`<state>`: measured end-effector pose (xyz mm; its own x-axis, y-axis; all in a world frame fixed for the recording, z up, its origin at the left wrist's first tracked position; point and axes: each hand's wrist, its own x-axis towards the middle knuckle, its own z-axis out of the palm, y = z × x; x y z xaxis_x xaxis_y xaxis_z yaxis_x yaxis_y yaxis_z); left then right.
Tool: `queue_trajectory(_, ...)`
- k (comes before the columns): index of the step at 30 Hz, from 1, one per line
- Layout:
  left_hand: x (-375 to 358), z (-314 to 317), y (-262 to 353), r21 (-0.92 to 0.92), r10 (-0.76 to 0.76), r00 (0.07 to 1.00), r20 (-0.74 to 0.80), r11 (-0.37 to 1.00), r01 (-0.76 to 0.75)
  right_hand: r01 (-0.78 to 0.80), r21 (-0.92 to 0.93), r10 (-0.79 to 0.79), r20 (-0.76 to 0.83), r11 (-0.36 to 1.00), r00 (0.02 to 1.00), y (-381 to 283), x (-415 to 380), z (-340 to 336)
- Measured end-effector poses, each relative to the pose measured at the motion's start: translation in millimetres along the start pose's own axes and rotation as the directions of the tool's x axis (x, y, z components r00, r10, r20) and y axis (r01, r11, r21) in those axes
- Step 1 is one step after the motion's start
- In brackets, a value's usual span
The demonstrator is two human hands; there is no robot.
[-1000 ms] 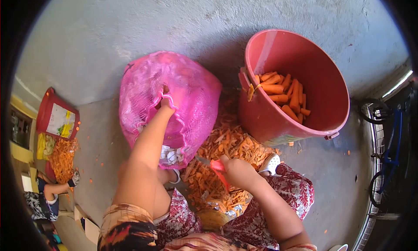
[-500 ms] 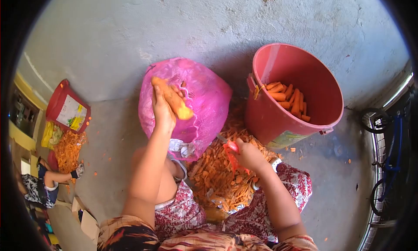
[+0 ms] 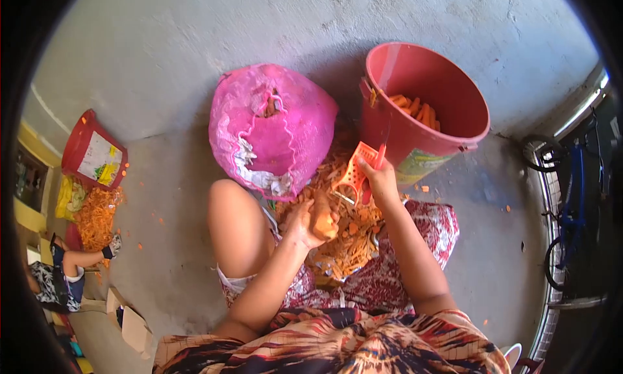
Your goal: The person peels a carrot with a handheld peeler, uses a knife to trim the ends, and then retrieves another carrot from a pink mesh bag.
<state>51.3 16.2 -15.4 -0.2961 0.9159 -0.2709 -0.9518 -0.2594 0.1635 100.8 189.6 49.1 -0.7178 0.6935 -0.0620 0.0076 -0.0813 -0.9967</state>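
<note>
My left hand (image 3: 300, 227) is closed around a thick carrot (image 3: 323, 222), low over a heap of carrot peelings (image 3: 350, 254) between my legs. My right hand (image 3: 383, 179) grips an orange plastic vegetable peeler (image 3: 355, 171) with a perforated body. Its blade end points down toward the carrot, a short gap to the upper right of it. Just beyond my hands a pink mesh sack (image 3: 305, 134) stands against the wall, with carrots showing through its opening. To its right is a large red bucket (image 3: 379, 124) holding peeled carrots (image 3: 425, 114).
At far left, another red bucket (image 3: 76, 144) stands by more peelings (image 3: 97, 215), and a person's leg (image 3: 81, 258) reaches in. A cardboard box flap (image 3: 135, 328) lies at lower left. A blue bicycle (image 3: 572, 205) is along the right edge. Carrot scraps dot the concrete floor.
My left hand has brought the carrot down and right from over the sack to the peelings. My right hand has lifted and turned the peeler. The view has shifted slightly.
</note>
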Motion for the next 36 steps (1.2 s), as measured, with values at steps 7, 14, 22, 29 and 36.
queue_trajectory(7, -12.6, 20.6, -0.5, 0.124, 0.038, 0.971, -0.238, 0.992, -0.008, -0.020, 0.144, 0.025, -0.030, 0.989, 0.999, -8.0, -45.5, 0.2)
queue_trajectory(14, -11.6, 3.0, 14.2, 0.283, 0.306, 0.944, -0.123, 0.923, -0.262, 0.048, 0.014, -0.046, -0.115, 0.999, 0.992, -18.3, -73.5, -18.9)
queue_trajectory(22, -28.7, 27.9, 18.4, 0.407, 0.567, 0.822, 0.054, 0.739, -0.536, -0.024, -0.283, 0.009, -0.056, 0.959, 0.998, 5.5, -97.8, -44.5)
queue_trajectory(29, -23.2, 10.4, 14.4, 0.071, 0.697, 0.712, -0.088, 0.717, -0.693, -0.147, -0.537, 0.244, 0.115, 0.831, 0.963, 47.1, -121.6, -5.8)
queue_trajectory(36, -22.2, 9.3, 7.9, -0.034, 0.712, 0.700, 0.056, 0.702, -0.712, -0.028, -0.630, 0.174, 0.171, 0.776, 0.970, 34.8, -131.5, 23.3)
